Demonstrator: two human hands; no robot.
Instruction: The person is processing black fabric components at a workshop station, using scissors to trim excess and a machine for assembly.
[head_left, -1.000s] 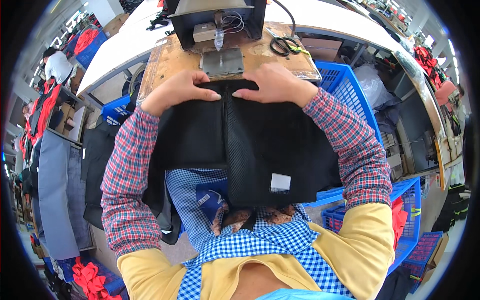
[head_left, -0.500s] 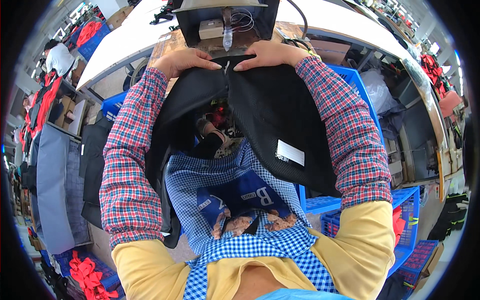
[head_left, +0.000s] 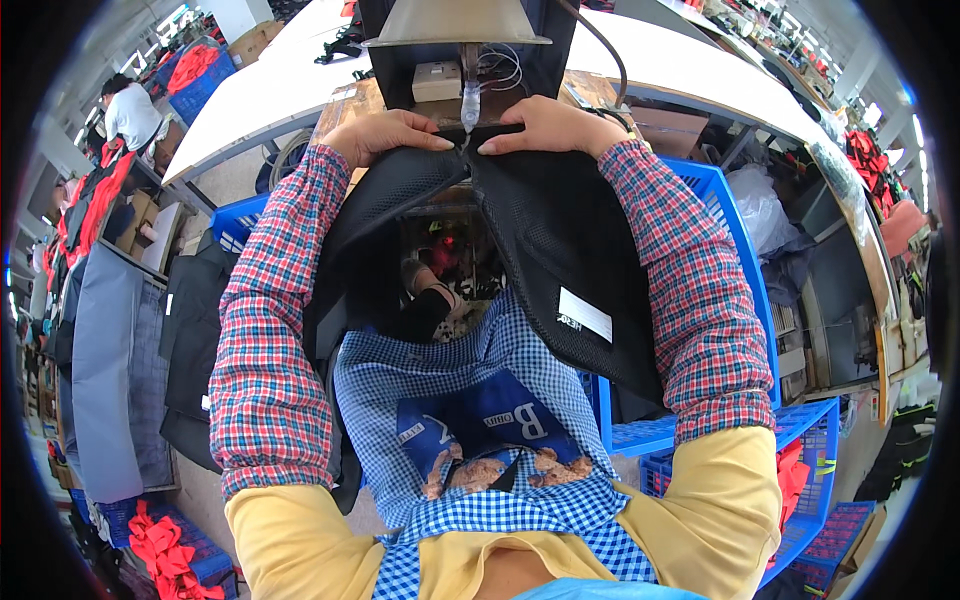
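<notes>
A black mesh garment [head_left: 570, 220] hangs from both my hands, its two panels spread apart below the grip. My left hand [head_left: 388, 134] pinches its top edge just left of the middle. On the other side of the middle, my right hand [head_left: 548, 126] pinches the same edge, thumb on top. A small white piece shows at the edge between my thumbs. Right above it points the clear tip [head_left: 470, 104] of a machine [head_left: 458, 28] with a metal hood; whether they touch I cannot tell. A white label [head_left: 585, 314] sits on the right panel.
Long white tabletops [head_left: 270, 95] run behind the machine on both sides. Blue plastic crates [head_left: 705, 178] stand beside me, some holding red cloth [head_left: 165, 550]. Dark and grey cloth [head_left: 115, 370] hangs at the left. A person [head_left: 132, 112] is at the far left.
My hands and the garment's top edge sit slightly lower and farther right in the picture; the machine has shifted similarly. The garment's edge now lies closer to the clear tip. Both pinches hold.
</notes>
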